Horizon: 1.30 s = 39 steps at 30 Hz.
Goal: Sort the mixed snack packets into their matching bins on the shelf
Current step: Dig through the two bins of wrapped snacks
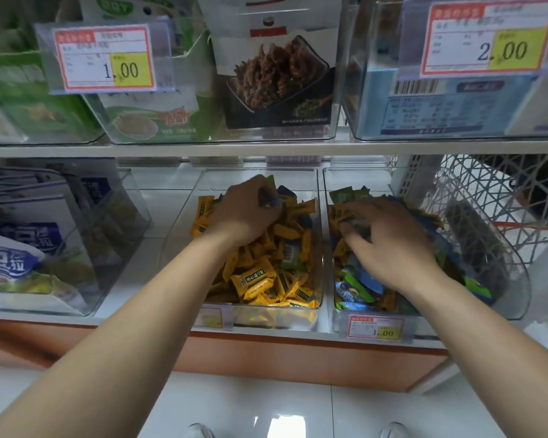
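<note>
While both hands work in neighbouring clear bins at the middle of the frame, the left hand [249, 213] is curled, knuckles up, around a dark blue packet [268, 197] (a green edge pokes out behind it, so it may hold more than one). It sits over the middle bin [319, 248], which is heaped with yellow packets [253, 279].

My right hand [393, 245], right of centre, lies palm down with fingers spread and lightly bent on the blue and green packets [355, 289] of the right bin [329, 248]. I cannot tell whether it has pinched one. A few stray yellow packets [336, 216] show at that bin's left wall, just beside its fingertips.

As I judge it, the dark packet belongs one bin over, toward the right of the frame, across the two touching bin walls. The left hand is the nearer carrier. Both bins run lengthwise away from me.

A price tag [375, 328] hangs on the right bin's front. A white lattice basket [487, 191] fills the frame's right edge.
</note>
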Each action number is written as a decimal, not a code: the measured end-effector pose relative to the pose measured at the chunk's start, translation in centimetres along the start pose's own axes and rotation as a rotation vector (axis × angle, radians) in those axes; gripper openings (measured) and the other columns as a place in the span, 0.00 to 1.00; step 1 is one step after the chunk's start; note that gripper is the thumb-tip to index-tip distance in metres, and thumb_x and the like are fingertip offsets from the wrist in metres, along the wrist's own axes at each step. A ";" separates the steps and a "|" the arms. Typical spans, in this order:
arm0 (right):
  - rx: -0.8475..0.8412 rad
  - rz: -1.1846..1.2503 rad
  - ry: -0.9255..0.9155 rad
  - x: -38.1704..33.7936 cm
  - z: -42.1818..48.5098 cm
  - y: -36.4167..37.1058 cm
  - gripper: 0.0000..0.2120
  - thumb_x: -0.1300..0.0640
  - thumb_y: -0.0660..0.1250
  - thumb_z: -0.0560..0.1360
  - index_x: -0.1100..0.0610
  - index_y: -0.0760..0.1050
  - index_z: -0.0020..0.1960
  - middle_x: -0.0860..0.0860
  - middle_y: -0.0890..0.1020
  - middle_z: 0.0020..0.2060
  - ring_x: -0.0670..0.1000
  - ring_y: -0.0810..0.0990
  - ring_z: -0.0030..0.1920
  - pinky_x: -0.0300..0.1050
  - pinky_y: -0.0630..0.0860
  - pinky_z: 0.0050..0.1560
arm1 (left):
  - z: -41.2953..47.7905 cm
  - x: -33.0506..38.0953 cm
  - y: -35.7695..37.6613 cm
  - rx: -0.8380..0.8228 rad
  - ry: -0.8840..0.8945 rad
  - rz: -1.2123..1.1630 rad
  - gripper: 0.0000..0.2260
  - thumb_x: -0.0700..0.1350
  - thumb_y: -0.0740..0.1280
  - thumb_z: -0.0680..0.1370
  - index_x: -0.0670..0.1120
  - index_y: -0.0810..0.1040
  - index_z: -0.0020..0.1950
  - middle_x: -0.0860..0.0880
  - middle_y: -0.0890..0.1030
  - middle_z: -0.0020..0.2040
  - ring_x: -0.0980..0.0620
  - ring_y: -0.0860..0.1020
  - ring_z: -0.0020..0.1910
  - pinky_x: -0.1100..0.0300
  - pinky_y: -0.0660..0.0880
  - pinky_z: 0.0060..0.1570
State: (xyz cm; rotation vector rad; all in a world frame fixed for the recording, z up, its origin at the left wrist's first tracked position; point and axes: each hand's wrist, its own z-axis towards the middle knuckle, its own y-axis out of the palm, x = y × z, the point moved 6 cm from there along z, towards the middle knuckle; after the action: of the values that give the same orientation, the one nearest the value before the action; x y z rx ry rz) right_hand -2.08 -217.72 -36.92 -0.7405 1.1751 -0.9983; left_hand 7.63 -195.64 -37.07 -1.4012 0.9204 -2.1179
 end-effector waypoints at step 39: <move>-0.334 1.219 0.154 -6.6 -4.1 0.7 0.09 0.54 0.67 0.80 0.52 0.80 0.59 0.55 0.84 0.52 0.55 0.85 0.51 0.50 0.83 0.43 | -10.7 6.8 -1.7 0.126 -0.061 -0.399 0.18 0.52 0.81 0.66 0.53 0.80 0.52 0.57 0.81 0.47 0.58 0.79 0.47 0.62 0.78 0.44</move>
State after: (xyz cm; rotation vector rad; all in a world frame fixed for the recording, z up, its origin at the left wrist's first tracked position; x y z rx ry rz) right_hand -6.39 -211.29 -36.02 -0.0851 1.6075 0.1715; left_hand -4.86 -195.92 -34.38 -1.6822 0.5027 -2.3509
